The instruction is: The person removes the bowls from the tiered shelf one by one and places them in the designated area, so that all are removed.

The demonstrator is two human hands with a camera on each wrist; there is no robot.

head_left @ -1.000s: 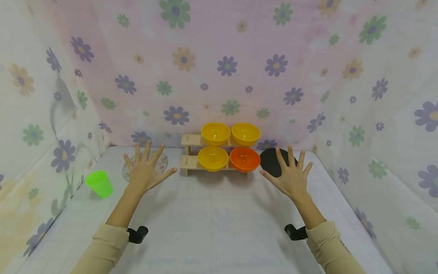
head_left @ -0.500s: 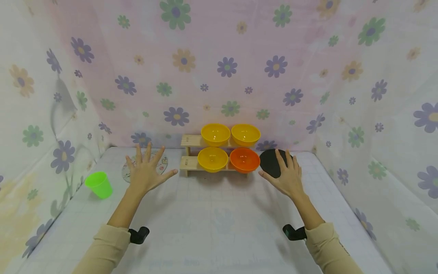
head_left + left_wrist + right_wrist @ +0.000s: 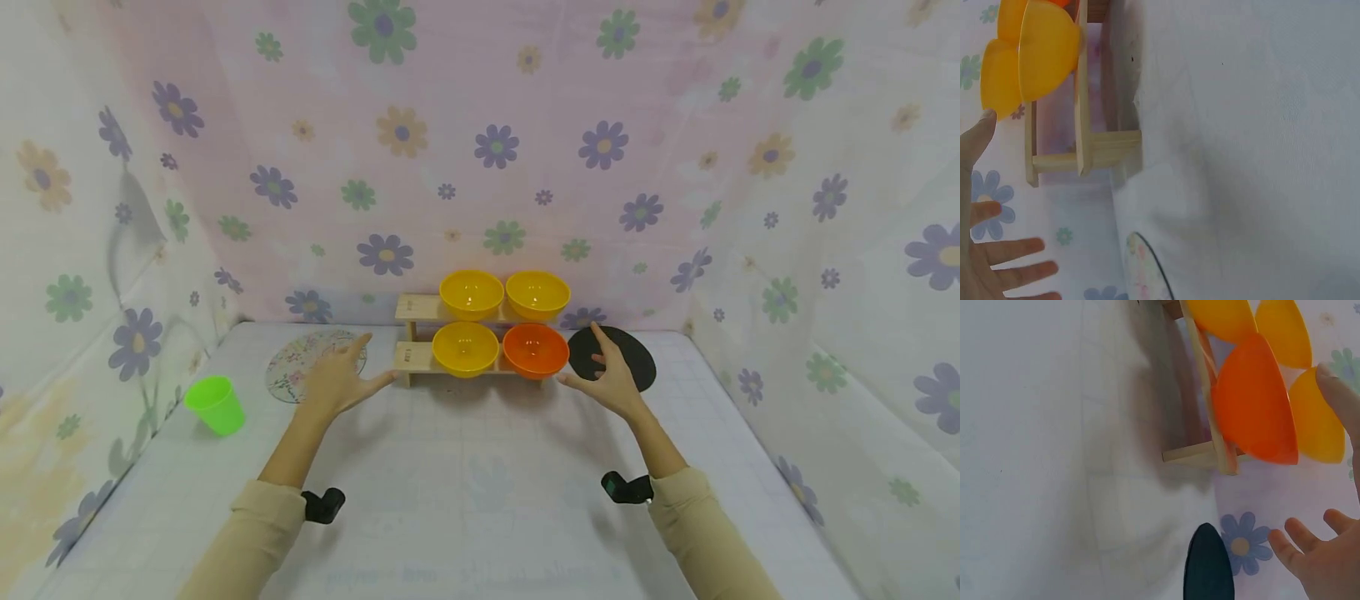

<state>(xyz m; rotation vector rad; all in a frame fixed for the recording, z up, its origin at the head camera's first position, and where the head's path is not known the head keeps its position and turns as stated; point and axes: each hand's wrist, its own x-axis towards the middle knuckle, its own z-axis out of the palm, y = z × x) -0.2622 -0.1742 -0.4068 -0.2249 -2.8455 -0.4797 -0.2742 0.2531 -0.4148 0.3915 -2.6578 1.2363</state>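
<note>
A two-step wooden rack [image 3: 415, 357] stands at the back of the table with two yellow bowls [image 3: 472, 295] on its upper step. On the lower step sit a yellow bowl [image 3: 465, 350] at the left and an orange bowl [image 3: 536, 351] at the right. My left hand [image 3: 335, 385] hovers left of the rack, near a floral round mat [image 3: 288, 371], thumb spread from the fingers and nothing held. To the right, my right hand [image 3: 611, 385] is in the air beside the orange bowl, before a black round mat [image 3: 637, 362]. It is also empty, its fingers loosely bent.
A bright green cup [image 3: 216, 406] stands tilted in view at the table's left side. Flower-patterned cloth walls [image 3: 450, 125] enclose the table [image 3: 465, 483] at the back and both sides. Dark wrist cameras [image 3: 324, 506] stick out inward from both forearms.
Both hands have turned and moved slightly inward, toward the rack. Their fingers, widely spread before, are now closer together and a little bent. The bowls and cup have not moved.
</note>
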